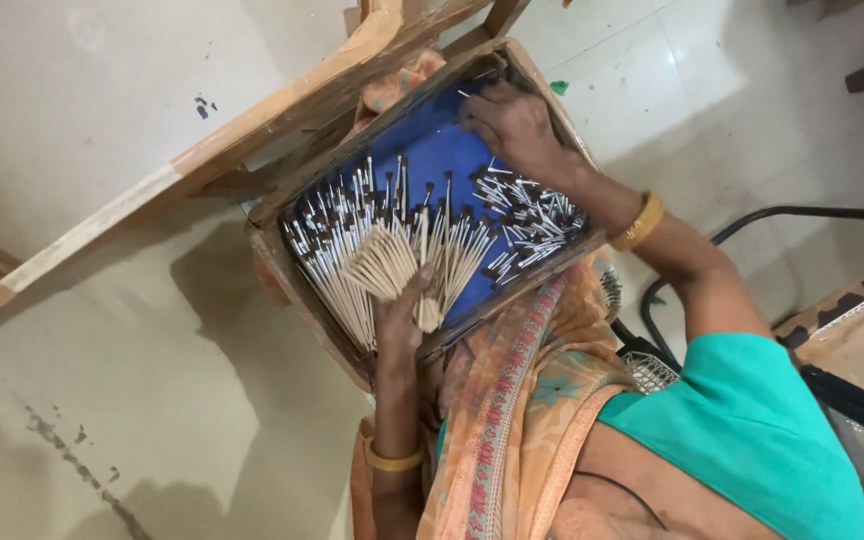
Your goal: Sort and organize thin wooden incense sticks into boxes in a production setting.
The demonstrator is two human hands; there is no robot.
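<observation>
Pale tiled floor (102,400), stained dark in spots, fills the left half. Light wooden frame piece (202,160) runs diagonally from lower left up toward top centre, right against the tray's far edge.

Centre: shallow wooden tray (297,290) with a blue lining (432,150), tilted, resting on the person's lap. Rows of thin pale sticks with dark tips (342,225) fan across the left part of the tray.

Left hand (402,310) comes up from the bottom edge, gold bangle (395,460) on the wrist, fingers closed around a bundle of sticks (387,262) that spreads out like a fan above the fist.

Right hand (514,125) is at the tray's upper right corner, palm down, fingers curled on the blue lining. Can't tell if it holds anything. Second bangle (640,222) on that forearm.

Loose pile of short sticks (532,220) lies jumbled in the tray's right end, just below the right hand.

Right side: orange patterned cloth (512,400), teal sleeve (752,420), black metal tube (812,213) curving over the floor beyond.
</observation>
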